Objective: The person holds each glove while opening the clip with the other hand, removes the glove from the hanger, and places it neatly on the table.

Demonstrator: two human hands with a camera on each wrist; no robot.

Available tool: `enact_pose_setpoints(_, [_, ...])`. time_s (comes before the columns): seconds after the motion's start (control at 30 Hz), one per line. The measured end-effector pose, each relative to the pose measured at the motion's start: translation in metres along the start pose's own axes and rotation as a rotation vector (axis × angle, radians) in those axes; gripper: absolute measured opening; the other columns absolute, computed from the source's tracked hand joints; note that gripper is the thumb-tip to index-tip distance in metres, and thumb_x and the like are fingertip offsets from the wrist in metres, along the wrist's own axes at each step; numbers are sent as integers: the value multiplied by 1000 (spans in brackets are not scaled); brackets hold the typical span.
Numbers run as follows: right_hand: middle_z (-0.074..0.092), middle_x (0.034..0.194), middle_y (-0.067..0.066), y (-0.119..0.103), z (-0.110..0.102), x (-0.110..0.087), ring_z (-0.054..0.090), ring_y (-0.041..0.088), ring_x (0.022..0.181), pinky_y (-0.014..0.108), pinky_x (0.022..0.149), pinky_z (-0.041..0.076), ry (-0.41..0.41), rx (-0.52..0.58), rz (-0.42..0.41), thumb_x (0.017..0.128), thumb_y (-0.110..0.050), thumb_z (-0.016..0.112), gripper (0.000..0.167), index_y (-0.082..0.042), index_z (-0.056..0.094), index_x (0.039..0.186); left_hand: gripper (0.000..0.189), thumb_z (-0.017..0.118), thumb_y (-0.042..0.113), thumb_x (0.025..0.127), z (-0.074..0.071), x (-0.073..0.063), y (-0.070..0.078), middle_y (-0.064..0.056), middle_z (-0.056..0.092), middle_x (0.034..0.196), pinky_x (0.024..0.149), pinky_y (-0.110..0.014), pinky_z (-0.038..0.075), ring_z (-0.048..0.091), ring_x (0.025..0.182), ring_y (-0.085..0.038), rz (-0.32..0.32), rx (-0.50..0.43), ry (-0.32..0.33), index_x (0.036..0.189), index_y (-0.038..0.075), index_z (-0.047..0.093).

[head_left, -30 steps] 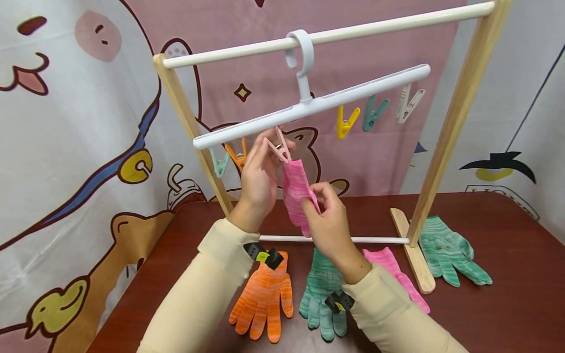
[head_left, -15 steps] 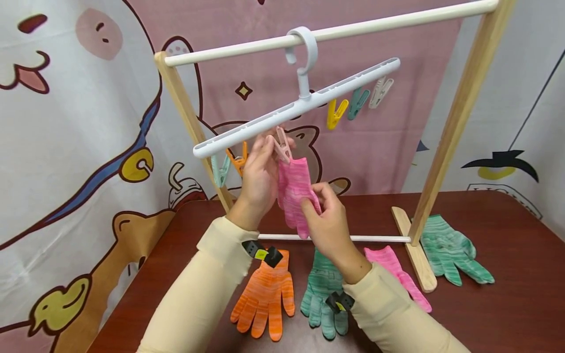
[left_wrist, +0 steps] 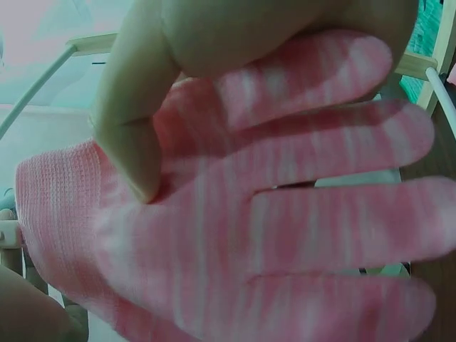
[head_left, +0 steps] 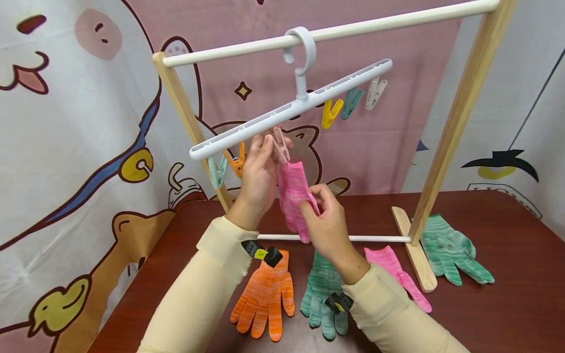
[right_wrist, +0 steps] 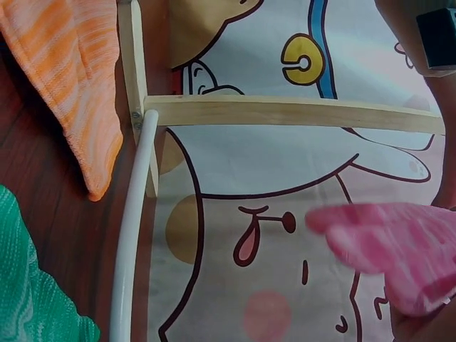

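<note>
A pink glove (head_left: 295,196) hangs cuff-up below the white hanger (head_left: 291,109), its cuff at the lower end of a pink clothespin (head_left: 281,146). My left hand (head_left: 257,179) holds this clothespin between thumb and fingers, partly behind it. My right hand (head_left: 326,220) pinches the glove's side between thumb and fingers. In the left wrist view the glove (left_wrist: 206,214) lies spread, fingers pointing right, with my right hand's thumb pressed on it. In the right wrist view the glove (right_wrist: 399,242) is at the right edge. Whether the clothespin grips the cuff is hard to tell.
The hanger hooks over a rack's white rod (head_left: 388,22). Orange (head_left: 236,159), mint (head_left: 218,171), yellow (head_left: 331,113), teal (head_left: 352,104) and white (head_left: 375,93) clothespins hang from it. An orange glove (head_left: 265,299), green gloves (head_left: 324,289) and another pink glove (head_left: 397,274) lie on the table.
The hanger has swivelled, its right end shifting left in view and its left end dipping. The pink clothespin's arms look closer together. Both hands keep their holds, nearly in place.
</note>
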State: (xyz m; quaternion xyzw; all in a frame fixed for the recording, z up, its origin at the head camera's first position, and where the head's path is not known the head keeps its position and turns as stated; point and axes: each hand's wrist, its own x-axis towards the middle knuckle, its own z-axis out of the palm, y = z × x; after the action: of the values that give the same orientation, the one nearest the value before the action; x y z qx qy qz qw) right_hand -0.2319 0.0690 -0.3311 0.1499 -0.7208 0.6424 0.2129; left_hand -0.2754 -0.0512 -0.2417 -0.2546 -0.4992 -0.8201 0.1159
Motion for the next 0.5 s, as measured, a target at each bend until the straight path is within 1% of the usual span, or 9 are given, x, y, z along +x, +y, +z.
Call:
enact_pose_setpoints(0.07, [64,79,14,1,1,0,52,17,57,23,49,44,3,-10,-4,94,-4,59,9,-6,57,103,28,27,14,108,-1,0,0,3,60,95,92,-24,39,56,97,-12,3,21,3,126,1,44])
enact_pose_setpoints(0.17, [62,76,13,3,1,0,49,15,53,24,47,41,6,-14,-10,94,-3,59,8,-7,57,101,29,27,15,108,-2,-1,1,3,60,95,94,-25,39,56,97,-12,11,42,4,126,1,44])
enact_pose_setpoints(0.2, [62,75,13,3,2,0,48,14,53,23,47,41,7,-16,-10,94,-3,59,8,-7,57,101,31,26,15,108,-2,-1,1,3,60,95,94,-25,39,56,97,-13,16,47,-1,128,-1,44])
enact_pose_setpoints(0.4, [62,76,14,5,2,0,48,12,50,24,46,42,3,-22,-6,94,-3,58,8,-7,57,101,42,25,17,108,-4,-2,2,3,63,97,92,-27,42,59,97,-13,49,53,-15,138,-6,43])
enact_pose_setpoints(0.5, [63,77,14,5,1,-1,48,12,50,25,45,43,3,-26,-1,94,-3,58,8,-7,57,101,44,25,17,107,-6,-3,3,3,65,98,94,-28,43,61,98,-13,55,59,-13,138,-7,44])
